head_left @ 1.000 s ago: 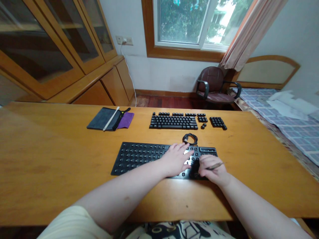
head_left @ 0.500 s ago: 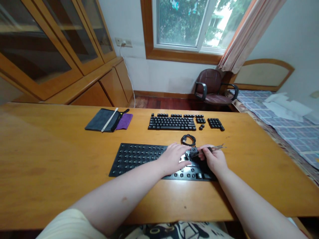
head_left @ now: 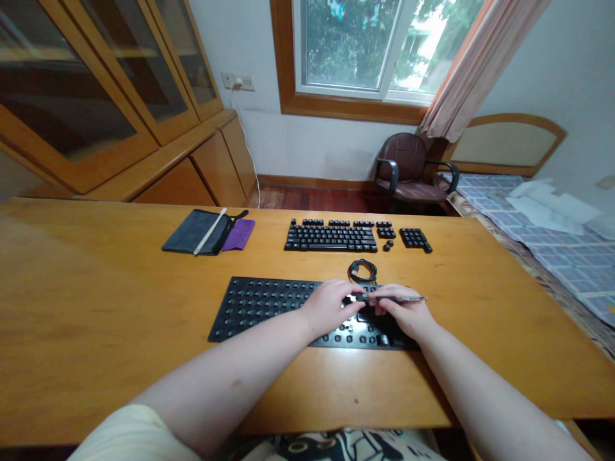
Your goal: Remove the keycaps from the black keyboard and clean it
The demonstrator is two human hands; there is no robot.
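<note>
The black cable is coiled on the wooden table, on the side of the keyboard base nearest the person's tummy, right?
No, the side is wrong: the head view shows the black cable coiled on the wooden table on the far side of the keyboard base, between it and the black keycaps.

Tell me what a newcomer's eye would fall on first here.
Likely the bare left hand and right hand, close together over the right part of a long flat black keyboard base, the right one gripping a slim greyish tool. Beyond, black plastic keycaps lie in keyboard formation on the brown wooden desk.
</note>
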